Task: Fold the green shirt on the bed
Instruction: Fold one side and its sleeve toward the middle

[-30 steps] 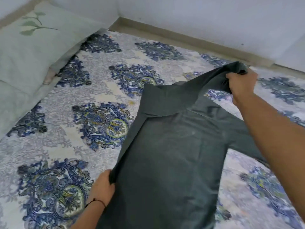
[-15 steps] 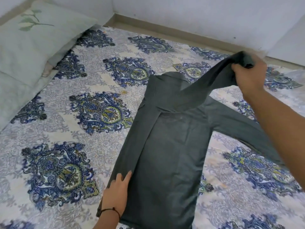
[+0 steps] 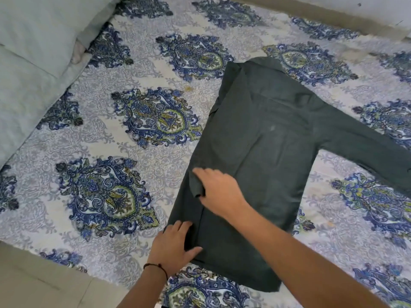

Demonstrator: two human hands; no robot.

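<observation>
The dark green shirt lies flat on the patterned bed sheet, collar towards the far side. Its left side is folded in over the body, and the left sleeve runs down along that fold. The right sleeve still stretches out to the right. My right hand rests on the lower left part of the shirt, with the cuff of the folded sleeve pinched between thumb and fingers. Flat on the shirt's bottom left edge lies my left hand, fingers spread, holding nothing.
Pale green pillows lie at the far left of the bed. The bed's near edge and the floor show at the bottom left. A wall base runs along the far side.
My right hand has carried the left sleeve from high at the far right down onto the folded side near my left hand. The view has tilted down.
</observation>
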